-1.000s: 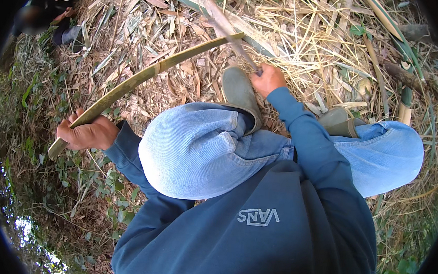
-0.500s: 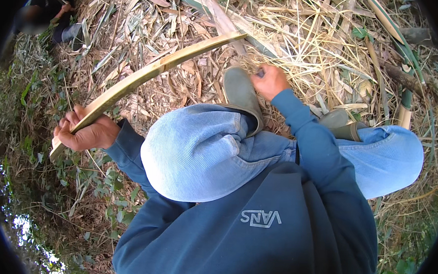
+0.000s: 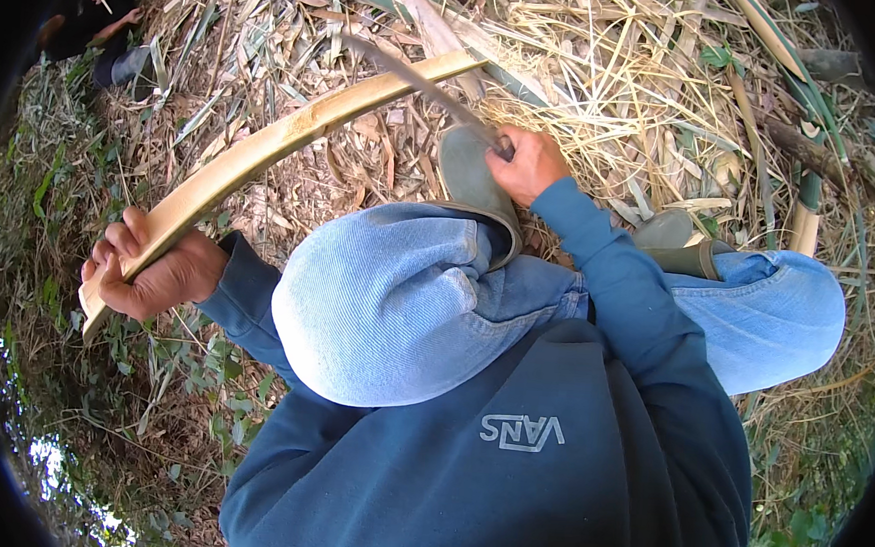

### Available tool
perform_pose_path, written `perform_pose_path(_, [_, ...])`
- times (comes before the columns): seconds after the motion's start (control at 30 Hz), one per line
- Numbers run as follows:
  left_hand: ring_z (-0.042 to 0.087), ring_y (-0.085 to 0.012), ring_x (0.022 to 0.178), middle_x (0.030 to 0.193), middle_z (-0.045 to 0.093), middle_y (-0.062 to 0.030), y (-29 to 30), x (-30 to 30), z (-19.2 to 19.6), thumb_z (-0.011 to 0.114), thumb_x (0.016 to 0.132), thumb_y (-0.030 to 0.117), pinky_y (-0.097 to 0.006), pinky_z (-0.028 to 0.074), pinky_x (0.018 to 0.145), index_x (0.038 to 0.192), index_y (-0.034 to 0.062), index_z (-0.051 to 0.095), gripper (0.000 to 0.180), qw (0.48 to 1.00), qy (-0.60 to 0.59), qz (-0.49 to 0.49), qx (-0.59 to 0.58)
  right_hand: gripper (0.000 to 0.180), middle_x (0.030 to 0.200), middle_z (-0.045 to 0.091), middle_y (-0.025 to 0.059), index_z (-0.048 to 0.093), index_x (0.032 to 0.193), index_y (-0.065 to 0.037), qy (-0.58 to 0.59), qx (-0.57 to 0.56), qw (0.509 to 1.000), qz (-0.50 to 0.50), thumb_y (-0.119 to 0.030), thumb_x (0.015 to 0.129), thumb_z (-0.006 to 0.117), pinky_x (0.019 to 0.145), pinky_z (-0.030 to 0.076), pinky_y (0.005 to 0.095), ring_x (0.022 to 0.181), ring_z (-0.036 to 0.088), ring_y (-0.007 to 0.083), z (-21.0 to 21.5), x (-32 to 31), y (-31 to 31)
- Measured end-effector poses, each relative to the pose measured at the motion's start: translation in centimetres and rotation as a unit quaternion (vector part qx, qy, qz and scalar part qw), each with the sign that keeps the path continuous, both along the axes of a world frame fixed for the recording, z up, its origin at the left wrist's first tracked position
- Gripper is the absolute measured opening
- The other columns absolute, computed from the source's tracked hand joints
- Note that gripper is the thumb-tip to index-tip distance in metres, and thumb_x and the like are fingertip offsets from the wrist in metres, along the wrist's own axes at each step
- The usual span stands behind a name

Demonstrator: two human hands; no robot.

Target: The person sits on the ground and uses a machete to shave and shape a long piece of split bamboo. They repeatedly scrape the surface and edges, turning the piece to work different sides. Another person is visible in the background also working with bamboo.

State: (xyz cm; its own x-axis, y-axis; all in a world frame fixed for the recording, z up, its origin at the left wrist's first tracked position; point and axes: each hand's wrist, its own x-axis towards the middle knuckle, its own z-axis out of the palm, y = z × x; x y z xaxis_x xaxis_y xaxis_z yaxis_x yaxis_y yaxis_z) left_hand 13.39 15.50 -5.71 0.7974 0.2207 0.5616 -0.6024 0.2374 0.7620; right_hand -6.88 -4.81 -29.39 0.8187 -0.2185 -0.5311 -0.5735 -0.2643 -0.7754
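My left hand (image 3: 169,269) is wrapped round the lower end of a long, pale, slightly curved bamboo strip (image 3: 291,132). From there the strip slants up and right to the litter beyond my boot. In my right hand (image 3: 532,169), beside the toe of my boot (image 3: 472,173), is a long knife (image 3: 431,91). Its dark handle is closed in my fingers, and the motion-blurred blade points up and left, crossing over the strip's far part. Whether blade and strip touch, I cannot tell.
A heap of thin, pale shavings (image 3: 610,69) spreads beyond my right hand. Green bamboo poles (image 3: 810,211) and a brown branch (image 3: 801,150) lie at the right. Dry leaves cover the ground. Another person (image 3: 121,39) is partly visible at the far left.
The knife's blade has swung into clear view over the strip. My left hand has shifted slightly down and left with the strip, which has turned to show more of its pale face.
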Motion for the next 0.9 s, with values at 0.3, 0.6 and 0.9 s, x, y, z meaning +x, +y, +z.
perform_pose_path(0.3, [0.042,-0.0092,0.051,0.069,0.039,0.0008,0.6,-0.1,0.4,0.052,0.070,0.008,-0.024,0.036,0.044,0.091,0.0132,0.040,0.025,1.000,-0.004,0.005,0.010,0.031,0.070,0.062,0.0237,0.063,0.078,0.001,0.011,-0.033,0.998,-0.059,-0.030,0.074,0.062,0.067,0.050,0.0458,0.068,0.062,0.0413,-4.3,-0.7,0.2])
perform_pose_path(0.6, [0.044,-0.0117,0.054,0.076,0.041,-0.0023,-0.2,0.4,0.9,0.052,0.067,0.009,-0.026,0.040,0.047,0.098,0.0101,0.041,0.033,0.997,-0.032,-0.062,0.014,0.025,0.060,0.058,0.0182,0.066,0.091,-0.002,-0.094,0.061,0.993,-0.030,-0.022,0.076,0.066,0.056,0.047,0.0368,0.056,0.060,0.0269,-0.1,0.8,0.5])
perform_pose_path(0.9, [0.045,-0.0137,0.056,0.077,0.043,-0.0030,-0.9,-0.3,1.5,0.054,0.065,0.012,-0.027,0.039,0.049,0.096,0.0096,0.045,0.033,0.992,-0.055,-0.107,0.024,0.019,0.053,0.053,0.0135,0.062,0.081,-0.001,-0.135,0.060,0.989,0.004,-0.020,0.077,0.067,0.049,0.042,0.0366,0.046,0.054,0.0242,3.9,1.5,0.5])
